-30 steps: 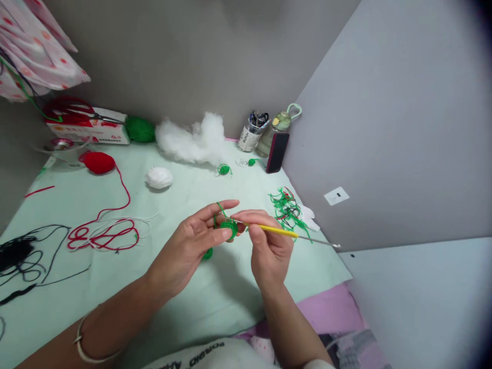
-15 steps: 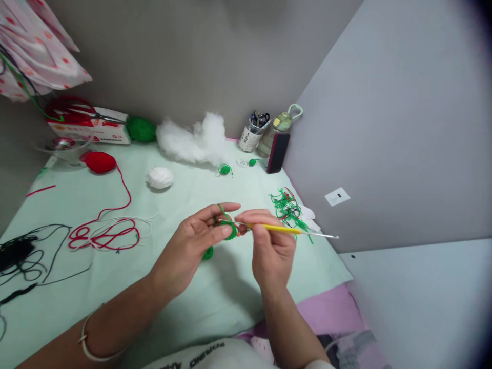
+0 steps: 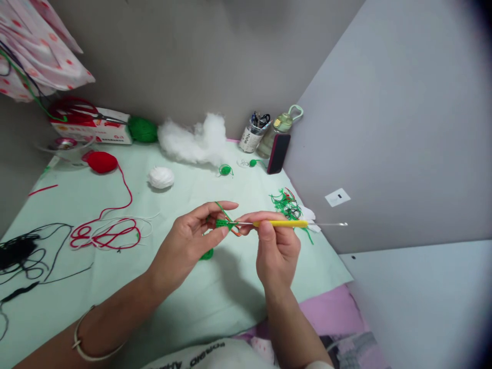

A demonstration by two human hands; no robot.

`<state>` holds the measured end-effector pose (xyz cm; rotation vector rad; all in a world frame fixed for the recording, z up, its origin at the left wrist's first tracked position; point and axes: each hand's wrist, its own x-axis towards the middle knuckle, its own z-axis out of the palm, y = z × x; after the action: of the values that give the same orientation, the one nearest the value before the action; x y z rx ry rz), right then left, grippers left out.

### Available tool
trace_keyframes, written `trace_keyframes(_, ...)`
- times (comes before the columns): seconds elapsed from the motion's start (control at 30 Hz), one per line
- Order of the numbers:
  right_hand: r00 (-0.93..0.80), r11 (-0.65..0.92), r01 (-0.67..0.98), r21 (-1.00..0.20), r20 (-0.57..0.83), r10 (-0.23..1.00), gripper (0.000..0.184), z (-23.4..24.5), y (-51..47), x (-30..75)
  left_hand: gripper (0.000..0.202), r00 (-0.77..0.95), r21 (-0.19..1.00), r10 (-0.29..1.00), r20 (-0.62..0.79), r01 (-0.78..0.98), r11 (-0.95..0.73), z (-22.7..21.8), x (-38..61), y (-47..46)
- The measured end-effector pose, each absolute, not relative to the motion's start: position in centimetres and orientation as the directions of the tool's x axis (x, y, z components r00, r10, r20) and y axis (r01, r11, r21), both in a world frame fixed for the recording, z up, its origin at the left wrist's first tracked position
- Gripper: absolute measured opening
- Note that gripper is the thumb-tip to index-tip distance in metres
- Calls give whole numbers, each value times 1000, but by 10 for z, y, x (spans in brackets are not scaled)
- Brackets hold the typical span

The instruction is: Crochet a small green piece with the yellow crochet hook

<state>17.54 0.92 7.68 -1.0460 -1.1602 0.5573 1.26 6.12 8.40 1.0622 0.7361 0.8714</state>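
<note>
My left hand [image 3: 188, 243] pinches a small green crochet piece [image 3: 223, 224] between thumb and fingers, with green yarn running over the forefinger. My right hand [image 3: 274, 246] grips a yellow-handled crochet hook [image 3: 282, 223], held level, its metal tip at the green piece and its metal tail pointing right. Both hands hover above the pale green table cover [image 3: 115, 277]. A small green yarn bit [image 3: 207, 254] lies on the cover just below my left hand.
Red yarn ball [image 3: 100, 162], white yarn ball [image 3: 161, 177], green yarn ball [image 3: 142, 129], white stuffing [image 3: 192, 139], a box [image 3: 92, 130], jar of tools [image 3: 251, 134], bottle [image 3: 277, 130] and phone [image 3: 277, 152] sit at the back. Loose red loops [image 3: 103, 233], black yarn [image 3: 23, 256], green scraps [image 3: 288, 205]. Grey walls close in right.
My right hand has swung the hook from a downward slant to level and drawn it slightly right. The green piece has been pulled flatter between the hands. The left hand has barely moved.
</note>
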Motion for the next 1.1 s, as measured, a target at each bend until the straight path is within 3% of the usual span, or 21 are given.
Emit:
trace_keyframes(0.17, 250, 532, 397, -748, 646, 721, 23, 73, 4, 173, 31, 385, 983, 922, -35, -156, 102, 89, 16, 59)
trace_keyframes(0.37, 99, 602, 578, -550, 780, 618, 34, 63, 5, 175, 32, 266, 995, 961, 78, -81, -59, 91, 20, 55)
trace_keyframes(0.47, 1, 588, 727, -355, 856, 516, 35, 56, 8, 174, 41, 382, 953, 921, -84, -239, 186, 88, 19, 55)
trace_keyframes(0.53, -35, 576, 772, -269, 887, 461, 38, 54, 10, 174, 42, 529, 838, 824, -204, -341, 427, 86, 17, 59)
trace_keyframes(0.57, -5, 578, 760, -298, 886, 463, 37, 55, 11, 174, 39, 582, 774, 777, -240, -368, 515, 86, 17, 61)
trace_keyframes(0.63, 132, 584, 662, -469, 840, 526, 29, 60, 11, 174, 34, 619, 698, 737, -272, -400, 594, 85, 16, 66)
trace_keyframes(0.73, 346, 558, 368, -744, 666, 661, 21, 69, 12, 174, 34, 593, 705, 769, -239, -439, 558, 86, 15, 68)
trace_keyframes(0.8, 355, 532, 233, -814, 581, 733, 19, 73, 14, 174, 36, 598, 738, 777, -196, -431, 518, 86, 15, 65)
trace_keyframes(0.87, 312, 532, 208, -821, 571, 759, 18, 73, 17, 172, 35, 599, 777, 783, -165, -410, 478, 87, 17, 62)
trace_keyframes(0.97, 268, 541, 365, -758, 642, 718, 21, 67, 17, 170, 33, 543, 821, 827, -144, -401, 407, 86, 20, 58)
trace_keyframes(1.1, 87, 549, 706, -447, 824, 560, 37, 57, 14, 170, 38, 549, 741, 806, -220, -443, 504, 85, 21, 60)
